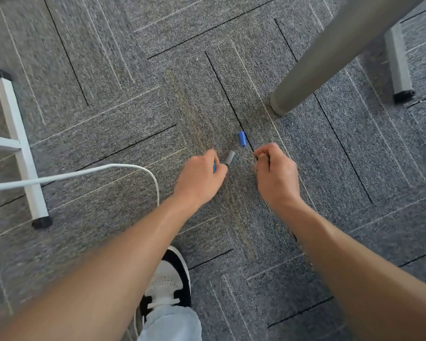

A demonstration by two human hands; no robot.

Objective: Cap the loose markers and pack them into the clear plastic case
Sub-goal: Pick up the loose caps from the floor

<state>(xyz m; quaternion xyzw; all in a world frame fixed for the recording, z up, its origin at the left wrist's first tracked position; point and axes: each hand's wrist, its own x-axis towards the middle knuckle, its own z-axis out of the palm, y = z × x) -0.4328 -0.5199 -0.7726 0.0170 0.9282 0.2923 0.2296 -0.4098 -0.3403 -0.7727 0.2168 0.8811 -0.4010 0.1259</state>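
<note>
My left hand [199,177] pinches a grey-tipped marker [229,158]. A small blue plastic cap [242,138] lies on the grey carpet [108,107] at one o'clock from it. My right hand [276,172] is curled; I cannot tell what its grip holds.

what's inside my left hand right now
The left hand grips a marker: its grey end pokes out past the fingers, and a sliver of blue shows at the thumb side. The rest of the barrel is covered by the fingers, so its length and tip cannot be seen.
</note>
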